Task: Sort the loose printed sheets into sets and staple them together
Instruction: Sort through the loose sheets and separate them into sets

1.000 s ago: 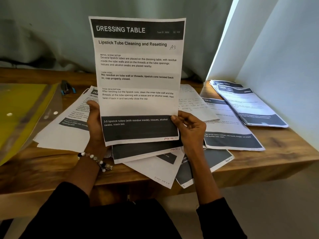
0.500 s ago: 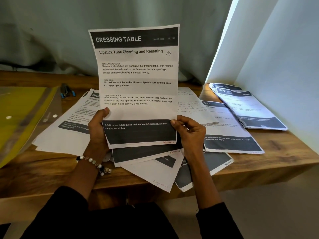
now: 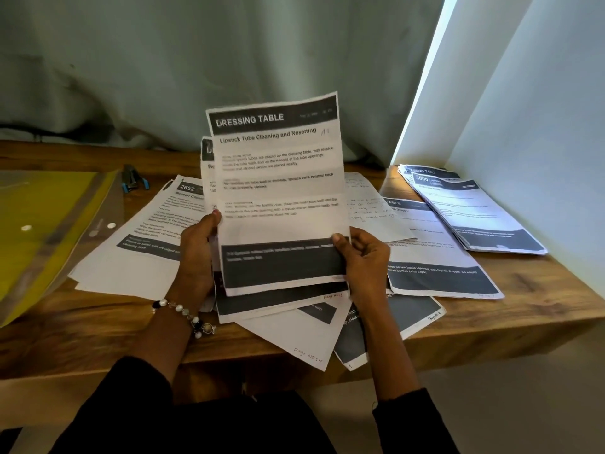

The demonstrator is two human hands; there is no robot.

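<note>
My left hand [image 3: 199, 244] and right hand [image 3: 363, 257] pinch the limp white printed sheet [image 3: 278, 191] at its nine and three o'clock edges; it bends easily, so I should grip lightly.

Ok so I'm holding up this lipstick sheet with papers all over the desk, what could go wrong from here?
1. Several loose sheets overhang the desk's front edge; a nudge from your arms could send them to the floor.
2. A second sheet sits behind the lipstick sheet between your left hand and right hand, so the two might get filed together.
3. The stapler lies at the far left, so reaching for it may disturb the piles.
</note>
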